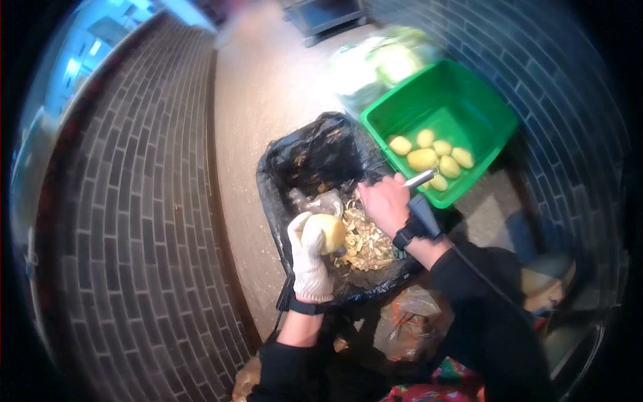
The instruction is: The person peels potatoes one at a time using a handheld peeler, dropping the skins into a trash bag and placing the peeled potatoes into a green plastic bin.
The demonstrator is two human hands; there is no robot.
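Note:
My left hand [309, 258], in a white knit glove, is wrapped round a pale yellow peeled potato [326, 232]. Bare and closed, my right hand [386, 203] grips a peeler [420, 179]; its silvery handle sticks out behind the hand, while the blade end is too blurred to make out. The potato and the peeler are apart. Both hands are over a bin lined with a black plastic bag [271, 194], where a heap of potato peelings [367, 244] lies. Beyond my right hand stands a green crate [479, 114] holding several peeled potatoes [422, 159].
Behind the green crate is a clear plastic bag of pale green vegetables [395, 63], blurred. A brick wall [147, 201] runs along the left, another [536, 80] along the right. Crumpled plastic bags [408, 311] lie near my legs. A dark trolley-like object [326, 17] stands far ahead.

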